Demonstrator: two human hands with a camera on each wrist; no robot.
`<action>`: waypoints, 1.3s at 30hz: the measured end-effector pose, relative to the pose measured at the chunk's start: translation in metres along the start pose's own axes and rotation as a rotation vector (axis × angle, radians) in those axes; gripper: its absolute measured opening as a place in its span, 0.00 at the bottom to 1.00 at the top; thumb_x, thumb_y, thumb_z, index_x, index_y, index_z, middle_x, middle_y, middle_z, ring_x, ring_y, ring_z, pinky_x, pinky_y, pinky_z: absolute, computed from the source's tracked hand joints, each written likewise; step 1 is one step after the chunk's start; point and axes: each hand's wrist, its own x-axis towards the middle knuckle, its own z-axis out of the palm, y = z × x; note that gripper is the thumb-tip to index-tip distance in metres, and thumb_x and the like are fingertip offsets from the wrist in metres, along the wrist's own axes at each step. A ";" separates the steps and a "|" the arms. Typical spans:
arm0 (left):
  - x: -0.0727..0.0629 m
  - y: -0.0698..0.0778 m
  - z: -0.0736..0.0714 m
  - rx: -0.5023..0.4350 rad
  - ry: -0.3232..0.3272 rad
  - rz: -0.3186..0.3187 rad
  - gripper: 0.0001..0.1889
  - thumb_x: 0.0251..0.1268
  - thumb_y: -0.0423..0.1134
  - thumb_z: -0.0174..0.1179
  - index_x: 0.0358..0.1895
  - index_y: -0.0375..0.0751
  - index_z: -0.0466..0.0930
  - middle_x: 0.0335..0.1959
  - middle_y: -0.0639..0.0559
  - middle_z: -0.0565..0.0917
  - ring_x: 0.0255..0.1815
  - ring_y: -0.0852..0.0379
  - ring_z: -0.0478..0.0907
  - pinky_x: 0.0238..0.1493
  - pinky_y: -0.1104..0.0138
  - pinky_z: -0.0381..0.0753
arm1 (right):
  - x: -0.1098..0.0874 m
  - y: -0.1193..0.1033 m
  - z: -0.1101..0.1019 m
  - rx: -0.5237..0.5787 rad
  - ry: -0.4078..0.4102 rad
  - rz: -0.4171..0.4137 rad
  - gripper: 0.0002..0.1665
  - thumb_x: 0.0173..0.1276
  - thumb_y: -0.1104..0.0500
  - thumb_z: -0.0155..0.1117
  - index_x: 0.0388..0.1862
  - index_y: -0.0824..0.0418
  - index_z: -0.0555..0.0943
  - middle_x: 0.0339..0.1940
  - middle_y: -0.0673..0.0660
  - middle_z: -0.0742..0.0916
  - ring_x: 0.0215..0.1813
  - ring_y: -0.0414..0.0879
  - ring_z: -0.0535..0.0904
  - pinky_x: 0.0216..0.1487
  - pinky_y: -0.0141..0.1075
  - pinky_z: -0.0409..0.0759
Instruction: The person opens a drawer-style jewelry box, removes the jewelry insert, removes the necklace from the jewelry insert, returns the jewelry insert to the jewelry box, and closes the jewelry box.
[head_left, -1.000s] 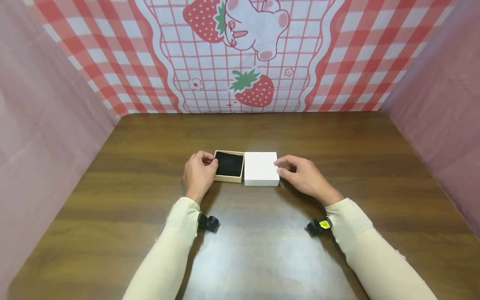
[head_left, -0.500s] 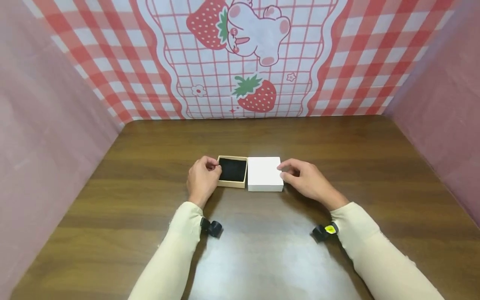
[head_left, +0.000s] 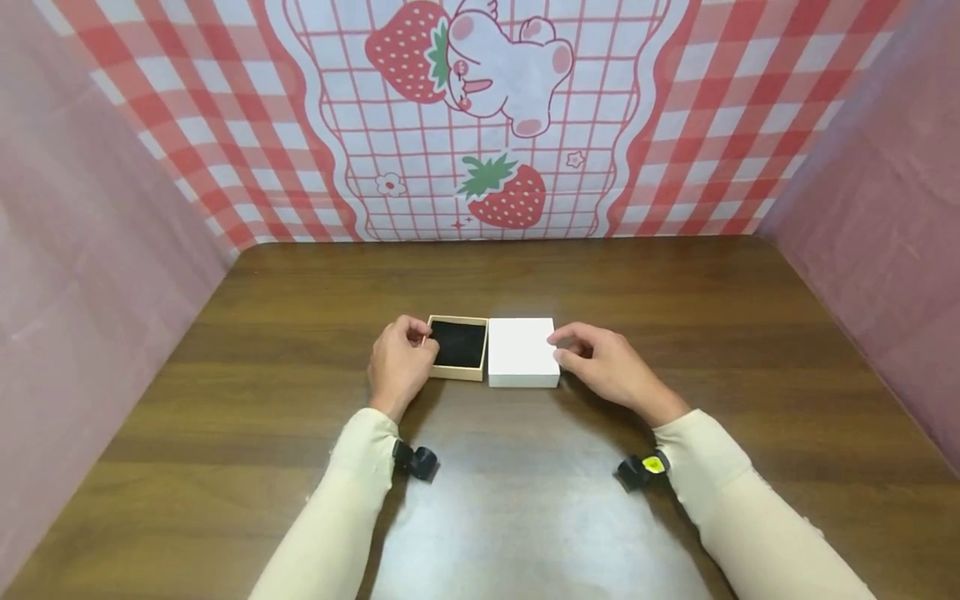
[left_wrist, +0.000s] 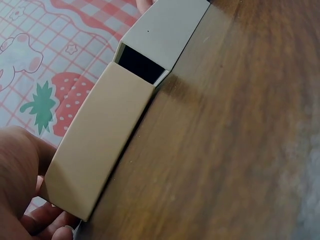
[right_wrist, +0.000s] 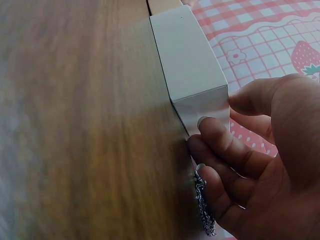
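Note:
A tan box base (head_left: 457, 374) with a black lining (head_left: 459, 343) sits upright on the table, its top uncovered. Close on its right is a white box lid (head_left: 522, 350), flat top up. My left hand (head_left: 399, 358) rests its thumb and fingers at the left edge of the base; in the left wrist view, curled fingers (left_wrist: 50, 220) lie around that end. At the lid's right side is my right hand (head_left: 611, 362), its bent fingers touching the white end face in the right wrist view. Below these fingers shows a silvery chain-like strip (right_wrist: 204, 210), partly hidden.
Everything stands on a brown wooden table (head_left: 480, 467). A red-and-white checked cloth with strawberries (head_left: 506, 196) hangs behind. Pink cloth walls (head_left: 97, 275) flank both sides. Each wrist wears a black strap with a small camera (head_left: 423, 463).
The head view has shifted a little. Both hands, the box base and the lid keep the same places relative to one another.

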 end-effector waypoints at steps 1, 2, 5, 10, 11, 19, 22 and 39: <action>0.000 0.000 0.000 0.004 0.000 0.001 0.09 0.54 0.41 0.62 0.39 0.50 0.82 0.38 0.54 0.82 0.41 0.51 0.79 0.41 0.54 0.74 | 0.000 0.000 0.000 0.001 -0.003 0.000 0.12 0.71 0.57 0.65 0.52 0.51 0.83 0.32 0.51 0.83 0.38 0.47 0.76 0.42 0.43 0.74; 0.001 -0.001 -0.001 0.008 -0.001 0.003 0.09 0.53 0.41 0.62 0.39 0.51 0.82 0.38 0.54 0.82 0.41 0.51 0.79 0.41 0.54 0.74 | 0.000 -0.001 0.000 0.003 -0.004 0.000 0.12 0.71 0.57 0.65 0.52 0.51 0.83 0.32 0.51 0.83 0.37 0.47 0.76 0.41 0.42 0.74; 0.001 -0.002 -0.002 0.016 0.002 0.008 0.09 0.53 0.41 0.62 0.39 0.51 0.81 0.38 0.54 0.82 0.41 0.51 0.79 0.41 0.53 0.74 | 0.001 -0.002 0.001 0.004 -0.002 -0.007 0.12 0.71 0.57 0.64 0.52 0.51 0.83 0.32 0.51 0.83 0.37 0.47 0.76 0.41 0.42 0.74; 0.000 -0.002 -0.003 0.023 -0.002 0.007 0.09 0.54 0.40 0.62 0.39 0.51 0.82 0.39 0.54 0.82 0.42 0.50 0.79 0.42 0.53 0.74 | 0.000 -0.001 0.003 0.006 -0.006 -0.014 0.13 0.71 0.57 0.65 0.53 0.52 0.83 0.32 0.51 0.83 0.37 0.47 0.76 0.41 0.42 0.74; -0.001 -0.002 -0.003 0.026 -0.005 0.008 0.09 0.54 0.40 0.62 0.39 0.51 0.82 0.38 0.54 0.82 0.42 0.51 0.79 0.42 0.54 0.74 | -0.001 -0.001 0.003 0.006 -0.008 -0.011 0.13 0.71 0.57 0.65 0.53 0.52 0.83 0.32 0.51 0.83 0.37 0.47 0.76 0.40 0.42 0.74; 0.001 -0.001 -0.002 0.016 -0.003 0.014 0.09 0.54 0.40 0.61 0.40 0.51 0.82 0.39 0.54 0.82 0.43 0.51 0.79 0.43 0.54 0.74 | -0.001 -0.004 0.002 0.003 0.012 -0.013 0.13 0.71 0.58 0.65 0.53 0.52 0.83 0.32 0.51 0.83 0.36 0.47 0.76 0.40 0.42 0.74; 0.001 -0.001 -0.003 0.008 0.000 0.006 0.09 0.54 0.40 0.61 0.40 0.51 0.82 0.40 0.54 0.82 0.43 0.51 0.79 0.43 0.54 0.74 | 0.000 -0.004 0.002 0.002 0.006 -0.015 0.13 0.71 0.57 0.65 0.53 0.52 0.83 0.32 0.51 0.83 0.36 0.47 0.77 0.40 0.42 0.74; 0.001 0.000 -0.006 -0.005 -0.033 0.041 0.07 0.58 0.40 0.61 0.40 0.47 0.83 0.39 0.51 0.82 0.42 0.51 0.79 0.45 0.56 0.74 | -0.002 -0.002 0.001 -0.003 0.007 -0.007 0.13 0.71 0.57 0.65 0.53 0.52 0.83 0.32 0.51 0.83 0.36 0.47 0.76 0.40 0.42 0.74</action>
